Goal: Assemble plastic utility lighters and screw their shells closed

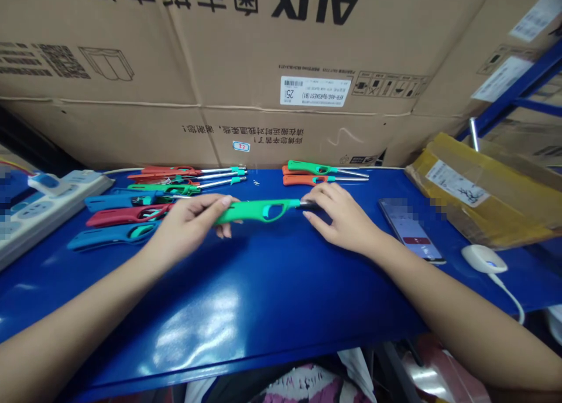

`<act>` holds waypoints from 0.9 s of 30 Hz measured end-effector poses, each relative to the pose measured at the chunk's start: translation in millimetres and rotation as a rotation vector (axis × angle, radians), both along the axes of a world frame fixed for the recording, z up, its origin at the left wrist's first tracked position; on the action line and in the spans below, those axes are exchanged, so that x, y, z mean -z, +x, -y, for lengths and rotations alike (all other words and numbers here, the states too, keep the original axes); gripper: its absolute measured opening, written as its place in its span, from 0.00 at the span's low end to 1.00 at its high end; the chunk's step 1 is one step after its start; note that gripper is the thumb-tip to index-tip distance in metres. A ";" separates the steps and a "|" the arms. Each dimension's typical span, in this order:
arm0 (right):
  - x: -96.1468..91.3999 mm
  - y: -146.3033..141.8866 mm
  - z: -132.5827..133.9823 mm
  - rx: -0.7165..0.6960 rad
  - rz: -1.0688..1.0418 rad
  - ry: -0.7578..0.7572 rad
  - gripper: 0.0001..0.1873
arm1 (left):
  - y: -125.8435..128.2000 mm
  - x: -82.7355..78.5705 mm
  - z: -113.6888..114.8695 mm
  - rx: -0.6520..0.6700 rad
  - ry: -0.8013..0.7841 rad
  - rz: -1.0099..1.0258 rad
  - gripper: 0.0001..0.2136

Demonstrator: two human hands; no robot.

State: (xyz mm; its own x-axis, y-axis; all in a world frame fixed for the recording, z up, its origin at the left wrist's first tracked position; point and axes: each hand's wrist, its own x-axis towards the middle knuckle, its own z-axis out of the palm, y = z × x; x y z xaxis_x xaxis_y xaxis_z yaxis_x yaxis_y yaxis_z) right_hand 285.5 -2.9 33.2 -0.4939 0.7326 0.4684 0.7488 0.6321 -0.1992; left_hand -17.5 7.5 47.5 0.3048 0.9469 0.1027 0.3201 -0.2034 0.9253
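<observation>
A green long-necked lighter is held level above the blue table, with a teal collar and a trigger opening near its middle. My left hand is closed round the handle end. At the other end, my right hand pinches the metal nozzle, and its fingers hide the tip. Left of my left hand lie several more lighters, among them a red one and a blue one. Beyond my right hand rest a green lighter and two orange ones, their nozzles pointing right.
A white power strip with a plug runs along the left side. On the right are a phone, a white device with a cable and a yellow-taped package. A large cardboard box stands against the table's back edge.
</observation>
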 end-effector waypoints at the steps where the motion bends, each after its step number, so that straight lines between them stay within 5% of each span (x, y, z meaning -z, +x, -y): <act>1: 0.4 -0.8 -0.2 0.031 -0.084 0.097 0.10 | 0.0 -2.9 -1.9 -0.057 0.003 0.043 0.19; 6: -4.3 -3.3 1.7 0.113 -0.348 0.392 0.08 | 20.3 2.1 -10.5 -0.042 -0.032 0.081 0.18; 9: -4.3 -1.2 -0.2 0.042 -0.271 0.256 0.07 | 38.7 7.3 -24.9 -0.025 -0.001 0.091 0.17; 13: 5.8 0.3 -5.6 0.095 -0.088 0.020 0.08 | 70.3 7.1 -56.2 0.016 0.017 0.087 0.17; 20: 17.7 2.5 -9.4 0.199 0.069 -0.160 0.17 | 133.8 17.1 -116.2 0.080 0.086 -0.094 0.15; 27: 14.8 2.1 -9.7 0.244 0.157 -0.235 0.17 | 136.2 21.8 -130.8 0.083 0.446 -0.498 0.15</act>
